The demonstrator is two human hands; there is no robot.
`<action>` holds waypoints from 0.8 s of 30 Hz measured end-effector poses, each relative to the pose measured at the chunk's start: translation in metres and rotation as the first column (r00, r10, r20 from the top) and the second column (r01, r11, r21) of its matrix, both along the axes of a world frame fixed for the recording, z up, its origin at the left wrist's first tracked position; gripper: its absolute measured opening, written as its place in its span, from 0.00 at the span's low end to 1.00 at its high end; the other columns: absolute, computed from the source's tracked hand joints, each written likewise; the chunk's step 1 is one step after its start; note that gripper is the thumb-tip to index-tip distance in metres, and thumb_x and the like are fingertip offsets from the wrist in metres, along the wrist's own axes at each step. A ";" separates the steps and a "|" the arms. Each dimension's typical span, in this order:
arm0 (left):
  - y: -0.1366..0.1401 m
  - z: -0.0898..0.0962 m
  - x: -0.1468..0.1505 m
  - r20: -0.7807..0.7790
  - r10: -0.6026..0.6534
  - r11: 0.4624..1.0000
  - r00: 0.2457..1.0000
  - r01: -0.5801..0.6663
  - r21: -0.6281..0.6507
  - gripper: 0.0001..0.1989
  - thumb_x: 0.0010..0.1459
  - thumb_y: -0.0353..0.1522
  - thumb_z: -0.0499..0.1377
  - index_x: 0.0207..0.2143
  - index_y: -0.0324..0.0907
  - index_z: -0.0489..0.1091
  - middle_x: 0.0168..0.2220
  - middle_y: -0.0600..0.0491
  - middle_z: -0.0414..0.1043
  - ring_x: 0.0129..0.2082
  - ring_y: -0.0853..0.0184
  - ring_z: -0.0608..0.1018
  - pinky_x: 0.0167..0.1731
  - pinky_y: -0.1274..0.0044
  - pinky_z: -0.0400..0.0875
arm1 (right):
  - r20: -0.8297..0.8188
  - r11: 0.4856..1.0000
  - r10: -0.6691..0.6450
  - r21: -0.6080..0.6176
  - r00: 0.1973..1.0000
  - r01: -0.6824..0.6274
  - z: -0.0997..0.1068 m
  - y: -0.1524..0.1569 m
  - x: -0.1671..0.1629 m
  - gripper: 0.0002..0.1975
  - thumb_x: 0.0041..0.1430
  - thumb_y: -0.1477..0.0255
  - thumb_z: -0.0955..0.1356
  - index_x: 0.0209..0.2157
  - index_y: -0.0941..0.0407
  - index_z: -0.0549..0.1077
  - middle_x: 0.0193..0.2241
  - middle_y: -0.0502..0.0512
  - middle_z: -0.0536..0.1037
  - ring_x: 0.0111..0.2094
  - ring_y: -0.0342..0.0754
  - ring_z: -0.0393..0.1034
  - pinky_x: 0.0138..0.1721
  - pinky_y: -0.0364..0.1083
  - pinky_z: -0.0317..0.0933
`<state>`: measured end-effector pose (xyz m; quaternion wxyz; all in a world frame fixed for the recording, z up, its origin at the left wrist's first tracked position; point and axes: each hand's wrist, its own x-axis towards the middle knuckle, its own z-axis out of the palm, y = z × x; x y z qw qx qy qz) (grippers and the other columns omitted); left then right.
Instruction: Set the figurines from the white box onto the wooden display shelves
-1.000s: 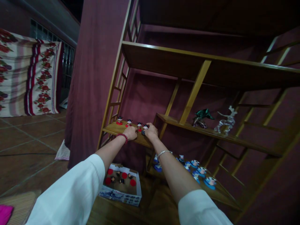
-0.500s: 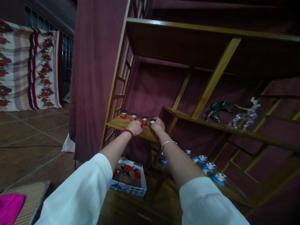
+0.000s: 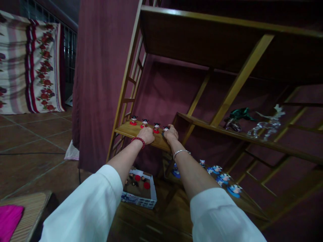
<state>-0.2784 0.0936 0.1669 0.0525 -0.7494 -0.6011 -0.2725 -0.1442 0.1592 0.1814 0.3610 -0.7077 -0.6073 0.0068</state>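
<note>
Small black-haired figurines on red bases stand in a row on a wooden shelf: a leftmost figurine, a second figurine and a third figurine. At the right end, my right hand closes around another figurine, whose lower part is mostly covered by the fingers. My left hand, a red bead bracelet at its wrist, is closed at the shelf's front edge, just below the second and third figurines. Whatever its fingers hold, if anything, is hidden.
Below, an open box contains several figurines and red pieces. Blue-and-white figurines stand on a lower shelf at right. A clear deer ornament and a green ornament sit on the higher right shelf. A purple curtain hangs left.
The view has shifted slightly. Both hands stay almost in the same places at the shelf, and the row of figurines looks unchanged.
</note>
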 end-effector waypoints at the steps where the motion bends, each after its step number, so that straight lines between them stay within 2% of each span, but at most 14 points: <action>1: 0.000 0.000 0.000 0.003 0.001 1.000 1.000 -0.001 0.000 0.16 0.49 0.30 0.49 0.37 0.37 0.72 0.40 0.44 0.72 0.41 0.64 0.73 0.42 0.78 0.65 | -0.007 1.000 0.008 0.010 1.000 -0.007 -0.002 0.001 0.000 0.27 0.47 0.74 0.64 0.52 0.51 0.60 0.45 0.57 0.71 0.45 0.52 0.65 0.43 0.46 0.58; 6: 0.001 -0.001 0.000 0.021 0.009 1.000 1.000 -0.009 0.004 0.16 0.49 0.29 0.50 0.38 0.37 0.72 0.40 0.44 0.72 0.41 0.63 0.73 0.42 0.77 0.66 | -0.052 1.000 0.004 0.000 0.999 -0.004 -0.005 -0.001 0.000 0.30 0.47 0.74 0.64 0.55 0.55 0.56 0.46 0.59 0.69 0.47 0.53 0.64 0.46 0.47 0.57; 11: 0.001 -0.001 0.000 0.031 0.015 1.000 0.999 -0.016 0.003 0.16 0.48 0.29 0.50 0.37 0.37 0.72 0.39 0.44 0.72 0.40 0.63 0.73 0.40 0.78 0.66 | -0.090 0.999 -0.026 -0.039 0.996 0.022 -0.002 -0.012 -0.005 0.35 0.48 0.74 0.63 0.58 0.57 0.46 0.48 0.63 0.66 0.48 0.54 0.62 0.47 0.50 0.56; 14: 0.001 -0.002 0.000 0.032 0.018 1.000 0.999 -0.018 0.001 0.16 0.48 0.29 0.50 0.37 0.37 0.72 0.38 0.44 0.73 0.40 0.63 0.73 0.40 0.77 0.67 | -0.099 0.999 -0.040 -0.005 0.994 0.040 -0.001 -0.023 -0.005 0.36 0.49 0.73 0.62 0.59 0.57 0.45 0.50 0.65 0.63 0.49 0.55 0.60 0.47 0.52 0.56; 17: 0.001 -0.002 0.000 0.035 0.023 1.000 0.999 -0.023 -0.004 0.15 0.48 0.29 0.50 0.37 0.37 0.72 0.37 0.43 0.73 0.40 0.63 0.74 0.39 0.77 0.66 | 0.002 0.998 0.012 0.062 1.000 -0.012 -0.004 -0.040 -0.006 0.33 0.50 0.74 0.62 0.58 0.61 0.49 0.53 0.66 0.60 0.53 0.56 0.55 0.51 0.52 0.52; 20: 0.000 -0.002 0.000 0.036 0.024 1.000 0.999 -0.024 0.001 0.15 0.48 0.29 0.50 0.37 0.36 0.72 0.38 0.43 0.72 0.40 0.63 0.73 0.40 0.77 0.66 | 0.194 0.988 0.100 0.096 0.976 -0.121 -0.010 -0.063 -0.010 0.25 0.51 0.76 0.60 0.53 0.59 0.59 0.55 0.62 0.56 0.55 0.54 0.51 0.53 0.50 0.49; 23: 0.000 -0.003 0.001 0.033 0.018 1.000 0.999 -0.018 0.009 0.16 0.49 0.30 0.50 0.37 0.36 0.72 0.38 0.42 0.72 0.40 0.62 0.74 0.40 0.76 0.66 | 0.346 0.959 0.254 0.032 0.903 -0.281 -0.017 -0.083 -0.018 0.20 0.53 0.74 0.59 0.49 0.54 0.64 0.53 0.55 0.62 0.52 0.50 0.56 0.52 0.46 0.51; 24: -0.001 -0.003 0.001 0.031 0.014 1.000 0.999 -0.014 0.010 0.16 0.49 0.31 0.50 0.36 0.36 0.72 0.38 0.42 0.73 0.40 0.62 0.74 0.40 0.76 0.66 | 0.364 0.955 0.273 0.012 0.890 -0.297 -0.019 -0.088 -0.021 0.19 0.54 0.74 0.58 0.48 0.52 0.65 0.51 0.54 0.64 0.51 0.49 0.58 0.50 0.46 0.53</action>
